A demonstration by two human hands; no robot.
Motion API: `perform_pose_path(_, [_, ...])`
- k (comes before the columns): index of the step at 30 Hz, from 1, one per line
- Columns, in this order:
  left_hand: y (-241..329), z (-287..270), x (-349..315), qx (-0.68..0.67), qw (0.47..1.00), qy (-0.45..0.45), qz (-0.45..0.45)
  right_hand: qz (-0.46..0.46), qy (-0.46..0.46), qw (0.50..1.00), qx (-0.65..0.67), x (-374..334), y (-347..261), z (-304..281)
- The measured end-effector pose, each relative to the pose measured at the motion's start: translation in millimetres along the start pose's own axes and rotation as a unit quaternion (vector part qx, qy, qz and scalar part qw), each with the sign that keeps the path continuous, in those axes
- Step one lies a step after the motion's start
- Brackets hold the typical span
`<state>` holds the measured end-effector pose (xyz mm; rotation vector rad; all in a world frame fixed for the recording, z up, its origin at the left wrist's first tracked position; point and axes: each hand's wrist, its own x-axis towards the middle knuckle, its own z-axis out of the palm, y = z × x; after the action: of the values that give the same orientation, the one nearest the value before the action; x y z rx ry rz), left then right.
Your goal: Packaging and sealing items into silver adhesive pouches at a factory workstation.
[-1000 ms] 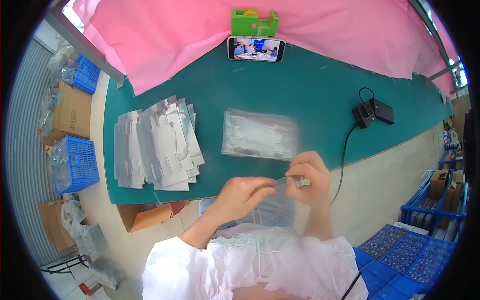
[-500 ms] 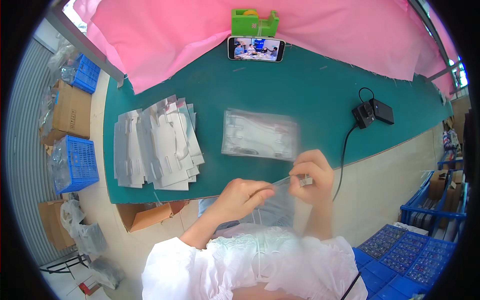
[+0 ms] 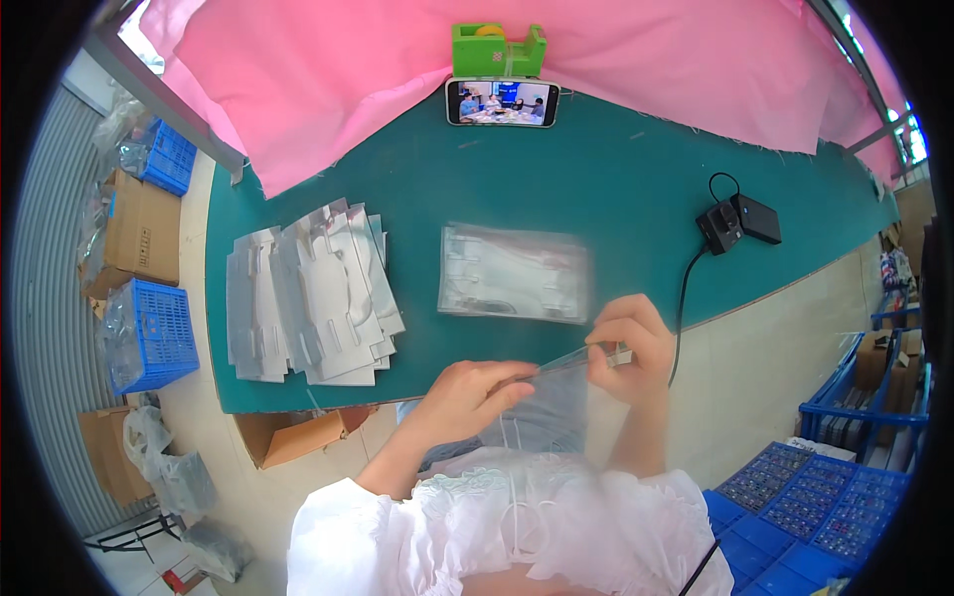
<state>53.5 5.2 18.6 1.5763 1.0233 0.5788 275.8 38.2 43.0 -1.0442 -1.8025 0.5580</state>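
Note:
Close to my body, just past the table's near edge, both hands hold a clear plastic bag [image 3: 566, 370]. My left hand [image 3: 472, 399] pinches one end of its upper edge between thumb and fingers. The other end is gripped by my right hand [image 3: 634, 346], its fingers curled, with a small pale piece showing at them. Beyond the hands lies a stack of clear bags [image 3: 514, 274] on the green table, with pale shapes showing through. To the left, a fanned pile of grey and white flat cards [image 3: 333, 293] with cut slots rests on the table.
A phone [image 3: 502, 102] leans against a green tape dispenser [image 3: 498, 51] at the back, before a pink cloth [image 3: 328, 79]. A black camera-like device [image 3: 719, 228] with a cable sits at right. Blue crates [image 3: 162, 333] and cartons stand on the floor at left.
Both hands keep their hold on the plastic bag. The left fingers have straightened along its edge, and the right hand has shifted slightly right. The table items stay in place.

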Motion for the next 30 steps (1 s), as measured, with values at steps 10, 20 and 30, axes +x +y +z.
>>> perform_pose_path(10, [3,-5,-3,0.000,1.000,-0.007,-0.031,-0.008,0.001,1.000,0.009,0,5,-10])
perform_pose_path(20, [-13,0,-6,-0.028,0.998,-0.050,-0.015,0.004,-0.006,1.000,0.016,1,3,-8])
perform_pose_path(30, [-1,-4,-6,0.006,1.000,0.019,0.010,-0.023,0.040,0.999,0.009,-1,12,-13])
